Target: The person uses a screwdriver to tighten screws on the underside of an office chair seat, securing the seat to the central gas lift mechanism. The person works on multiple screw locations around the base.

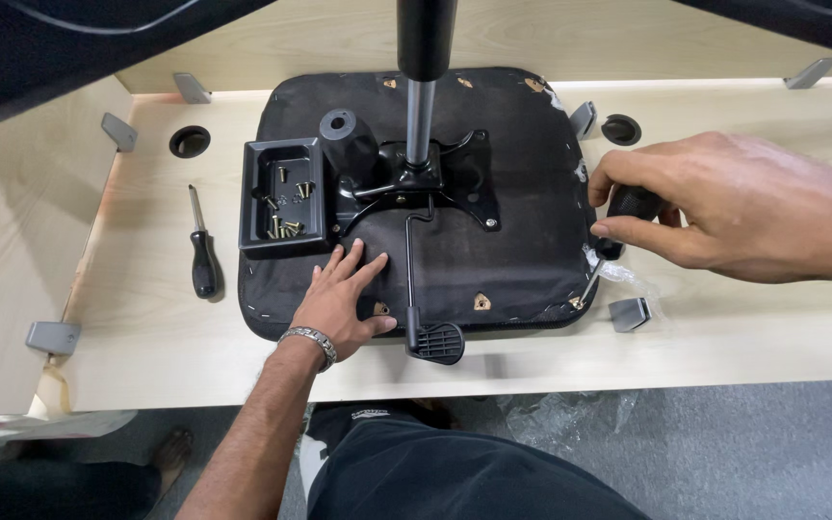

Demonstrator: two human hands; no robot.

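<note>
Pressing my left hand [342,294] flat, fingers spread, on the black seat [512,260], I keep it near the front edge, just left of the lever [414,279]. The seat lies upside down on the table [724,347], its mechanism plate [435,178] facing up with the gas column [422,96] rising straight toward me.

My right hand [724,207] is closed around the black handle of a screwdriver [618,231] at the seat's right edge. Its long axis runs on a slant: handle up and to the right in my grip, shaft pointing down and left to the seat's front right corner, where the tip meets a fitting. I cannot tell whether the tip sits in a screw.

The lever's long axis runs from the plate toward me, its paddle overhanging the seat's front edge. A tray [281,197] of screws rests on the seat's left side. A second screwdriver [201,246] lies on the table left of the seat, tip pointing away from me. My hands are well apart.
</note>
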